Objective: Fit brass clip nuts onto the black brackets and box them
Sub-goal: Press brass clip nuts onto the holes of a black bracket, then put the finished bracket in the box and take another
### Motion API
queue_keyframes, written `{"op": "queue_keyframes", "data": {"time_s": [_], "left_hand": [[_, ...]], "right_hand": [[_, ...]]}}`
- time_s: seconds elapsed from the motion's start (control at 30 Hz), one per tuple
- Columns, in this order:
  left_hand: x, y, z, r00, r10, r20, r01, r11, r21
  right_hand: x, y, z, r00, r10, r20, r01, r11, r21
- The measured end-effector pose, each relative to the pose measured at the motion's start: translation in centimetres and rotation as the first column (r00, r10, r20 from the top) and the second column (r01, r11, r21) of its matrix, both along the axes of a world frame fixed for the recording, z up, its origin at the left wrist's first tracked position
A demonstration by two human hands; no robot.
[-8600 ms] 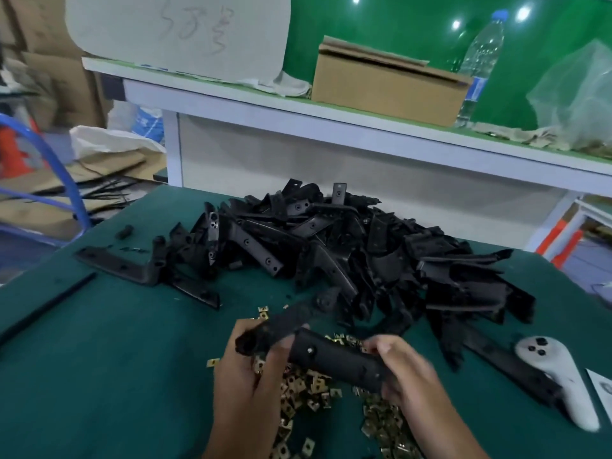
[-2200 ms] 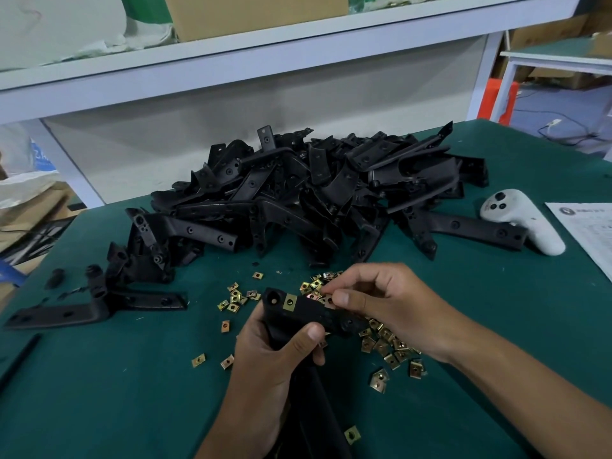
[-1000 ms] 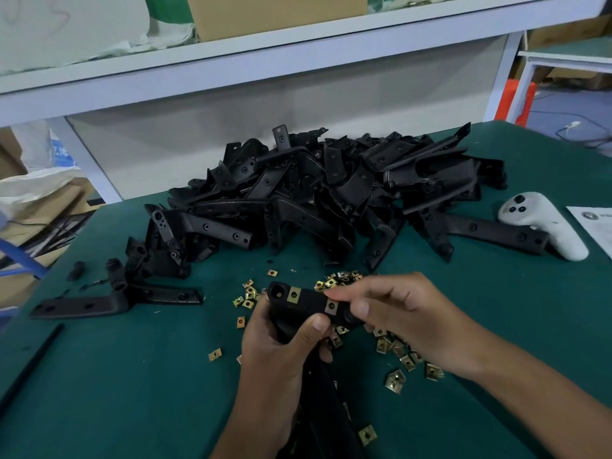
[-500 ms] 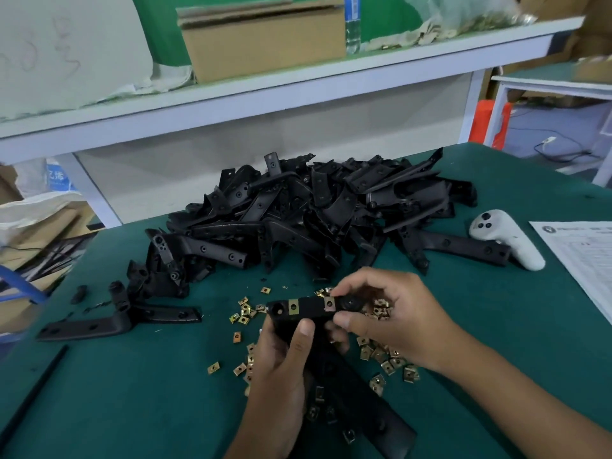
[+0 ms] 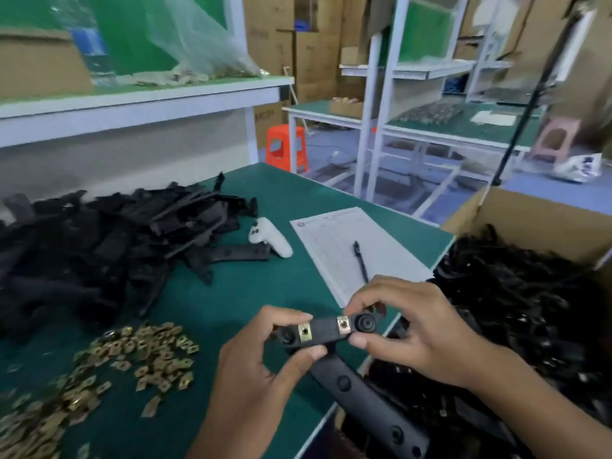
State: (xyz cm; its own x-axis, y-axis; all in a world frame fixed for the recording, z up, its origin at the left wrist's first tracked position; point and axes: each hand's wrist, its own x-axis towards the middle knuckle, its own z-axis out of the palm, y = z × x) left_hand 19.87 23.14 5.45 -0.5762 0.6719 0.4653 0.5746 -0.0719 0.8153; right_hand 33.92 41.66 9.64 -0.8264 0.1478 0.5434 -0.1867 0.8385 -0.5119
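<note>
While both hands (image 5: 251, 369) grip bracket (image 5: 326, 331) | 2 nuts (image 5: 304, 333) fitted | sheet (image 5: 344, 256) text unreadable

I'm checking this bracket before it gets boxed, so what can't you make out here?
- Bracket, head view: underside and left end hidden by the left hand.
- Printed sheet: text too small and blurred.
- Cardboard box: cut off by the right edge; its brackets blur together.
</note>
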Motion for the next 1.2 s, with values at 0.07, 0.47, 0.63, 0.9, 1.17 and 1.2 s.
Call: {"op": "queue_keyframes", "data": {"time_s": [0.07,0.47,0.63,0.9,1.17,1.2], "left_hand": [[2.6,3.8,-0.3,0.995,-0.098,-0.012,0.097,0.995,-0.016],[8.8,13.4,-3.1,0.941,-0.267,-0.209,0.218,0.948,-0.232],[3.8,7.7,-3.1,0.956,-0.059,-0.287,0.011,0.986,-0.168],[-10.6,-12.2,-2.8,0.796,0.575,-0.188,-0.602,0.783,-0.154],[-16.0,-19.2,-6.4,0.486,0.864,-0.129,-0.835,0.415,-0.362],[-15.8,-19.0,-6.7,0.458,0.874,-0.162,-0.866,0.397,-0.305]], "right_hand": [[4.3,2.2,-0.4,0.991,-0.134,0.027,0.134,0.991,0.006],[17.5,7.4,-5.8,0.788,-0.596,0.155,0.604,0.797,-0.006],[15.0,7.2,-8.5,0.824,-0.501,0.266,0.538,0.838,-0.089],[-4.5,1.8,-11.9,0.963,-0.159,0.217,0.195,0.968,-0.158],[-23.1,-11.1,-5.1,0.933,0.267,0.240,-0.229,0.957,-0.176],[-25.2,-12.3,-5.2,0.919,0.262,0.295,-0.227,0.963,-0.146]]}}
